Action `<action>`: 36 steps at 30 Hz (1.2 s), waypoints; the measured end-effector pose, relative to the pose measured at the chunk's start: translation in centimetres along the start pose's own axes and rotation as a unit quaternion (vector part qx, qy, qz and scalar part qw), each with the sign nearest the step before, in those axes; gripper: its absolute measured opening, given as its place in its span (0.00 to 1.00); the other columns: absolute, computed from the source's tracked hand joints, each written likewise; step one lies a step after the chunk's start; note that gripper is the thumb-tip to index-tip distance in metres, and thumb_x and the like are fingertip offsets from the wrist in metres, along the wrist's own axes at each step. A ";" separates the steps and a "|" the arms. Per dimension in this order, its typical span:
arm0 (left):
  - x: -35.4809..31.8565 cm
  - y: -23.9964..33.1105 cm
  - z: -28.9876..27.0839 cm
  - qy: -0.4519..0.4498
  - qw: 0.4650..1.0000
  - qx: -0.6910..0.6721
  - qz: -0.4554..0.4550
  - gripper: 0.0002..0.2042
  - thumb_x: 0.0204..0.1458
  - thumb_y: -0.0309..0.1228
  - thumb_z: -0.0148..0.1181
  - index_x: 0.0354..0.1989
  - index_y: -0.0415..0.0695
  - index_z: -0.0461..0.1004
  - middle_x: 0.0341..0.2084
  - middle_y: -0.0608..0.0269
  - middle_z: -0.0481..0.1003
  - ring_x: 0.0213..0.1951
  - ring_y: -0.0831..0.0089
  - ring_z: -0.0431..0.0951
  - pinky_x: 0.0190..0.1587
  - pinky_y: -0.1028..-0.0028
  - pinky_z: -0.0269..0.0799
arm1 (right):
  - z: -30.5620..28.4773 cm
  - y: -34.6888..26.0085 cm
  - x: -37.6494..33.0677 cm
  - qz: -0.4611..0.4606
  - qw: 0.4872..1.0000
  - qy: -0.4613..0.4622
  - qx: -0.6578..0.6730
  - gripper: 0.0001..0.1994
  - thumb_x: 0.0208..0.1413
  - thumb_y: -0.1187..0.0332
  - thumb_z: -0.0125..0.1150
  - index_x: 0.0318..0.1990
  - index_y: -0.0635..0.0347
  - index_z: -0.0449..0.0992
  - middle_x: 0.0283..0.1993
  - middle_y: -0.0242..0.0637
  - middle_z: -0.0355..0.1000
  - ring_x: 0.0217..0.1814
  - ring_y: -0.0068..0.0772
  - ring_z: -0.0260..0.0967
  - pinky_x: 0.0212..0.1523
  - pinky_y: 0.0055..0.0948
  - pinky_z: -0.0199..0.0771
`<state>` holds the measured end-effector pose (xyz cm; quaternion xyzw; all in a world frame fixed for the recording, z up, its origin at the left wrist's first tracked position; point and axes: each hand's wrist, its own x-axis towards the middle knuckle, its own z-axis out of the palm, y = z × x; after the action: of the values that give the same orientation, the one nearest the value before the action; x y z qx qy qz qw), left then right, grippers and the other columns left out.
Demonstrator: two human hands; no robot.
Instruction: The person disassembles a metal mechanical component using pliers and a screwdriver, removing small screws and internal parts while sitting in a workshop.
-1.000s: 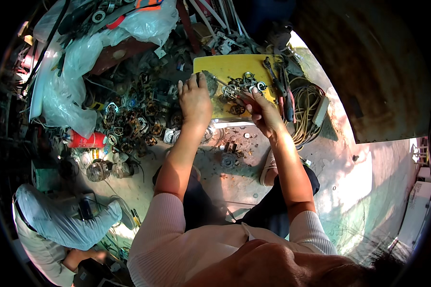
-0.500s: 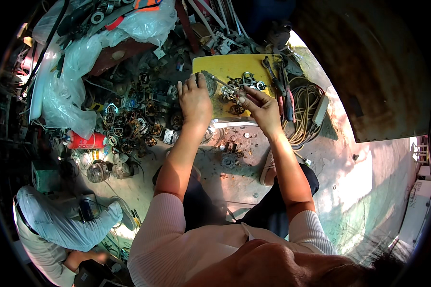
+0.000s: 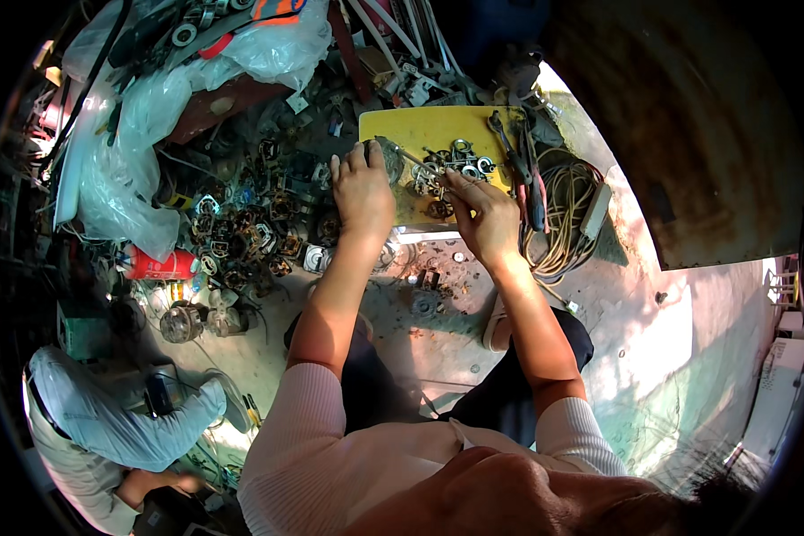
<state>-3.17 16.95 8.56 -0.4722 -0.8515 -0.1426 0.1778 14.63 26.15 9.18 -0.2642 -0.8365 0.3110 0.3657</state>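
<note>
My left hand (image 3: 363, 192) rests on the near left part of a yellow tray (image 3: 415, 125), its fingers closed around a round grey metal part (image 3: 387, 157). My right hand (image 3: 484, 213) pinches a thin metal rod-like tool (image 3: 417, 161) that points left to that part. Small metal rings and bearings (image 3: 460, 158) lie in a cluster on the tray just beyond my right fingers. The two hands are a short gap apart, both low over the tray.
Pliers and hand tools (image 3: 520, 174) lie along the tray's right edge beside a coil of cable (image 3: 565, 210). A heap of metal motor parts (image 3: 259, 223), a red can (image 3: 156, 265) and plastic bags (image 3: 116, 170) lie left. Another person in light blue (image 3: 107, 424) crouches lower left.
My right hand has edged slightly left toward the left hand. The left hand and the tray's parts stay almost where they were.
</note>
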 end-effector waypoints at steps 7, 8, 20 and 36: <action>0.1 0.1 -0.6 -0.010 1.000 -0.004 0.005 0.23 0.48 0.24 0.54 0.56 0.36 0.70 0.50 0.44 0.71 0.50 0.50 0.73 0.66 0.52 0.55 | -0.9 1.7 1.0 0.462 0.646 -0.136 0.592 0.17 0.64 0.62 0.56 0.55 0.64 0.73 0.43 0.37 0.76 0.23 0.10 0.62 0.18 0.10 0.58; 0.1 0.2 -0.6 -0.011 1.000 -0.005 0.005 0.23 0.48 0.24 0.54 0.55 0.36 0.70 0.50 0.44 0.71 0.50 0.50 0.73 0.66 0.52 0.55 | -0.9 1.7 0.9 0.452 0.668 -0.143 0.574 0.17 0.64 0.63 0.56 0.55 0.65 0.73 0.41 0.37 0.76 0.24 0.10 0.63 0.18 0.10 0.59; 0.1 0.3 0.0 0.003 1.000 0.002 0.009 0.22 0.49 0.24 0.52 0.55 0.36 0.70 0.50 0.45 0.71 0.50 0.51 0.73 0.66 0.52 0.55 | 1.7 1.6 -1.1 0.071 0.979 -0.031 0.187 0.20 0.57 0.70 0.63 0.58 0.58 0.74 0.44 0.36 0.79 0.31 0.22 0.73 0.29 0.29 0.71; 0.0 -0.2 -0.1 0.008 1.000 0.004 0.022 0.21 0.50 0.23 0.52 0.55 0.35 0.69 0.51 0.44 0.70 0.52 0.51 0.71 0.68 0.51 0.49 | 0.9 -0.8 -0.6 -0.063 0.980 -0.079 -0.174 0.26 0.52 0.74 0.64 0.61 0.61 0.70 0.47 0.47 0.77 0.41 0.31 0.78 0.36 0.25 0.75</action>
<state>-3.35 16.81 8.65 -0.4894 -0.8397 -0.1392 0.1897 14.12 24.93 9.04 -0.2453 -0.9189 0.1572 0.2661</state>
